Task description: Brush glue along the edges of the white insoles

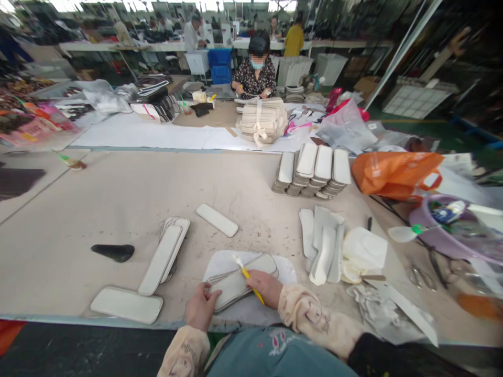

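Note:
In the head view a small stack of flat, rounded-end panels [231, 291], pale with dark edges, lies on a white sheet [290, 264] in front of me. My left hand [201, 308] pinches the stack's left end between thumb and fingers. A yellow-handled brush [255, 292] with whitish bristles is in my right hand [267, 288], which rests over the stack's right part. To the left, more such panels lie fanned in a pile [162, 260], with a panel [126, 305] below it. Another single panel [217, 220] lies beyond the sheet.
A black curved piece [113, 252] lies left. Stacked panels [310, 170] stand back right, with loose pale pieces [324, 243], a white tub [365, 250], scissors [422, 275] and a purple basin [451, 230] nearer. A co-worker [255, 68] sits across the table behind a tied bundle [263, 120].

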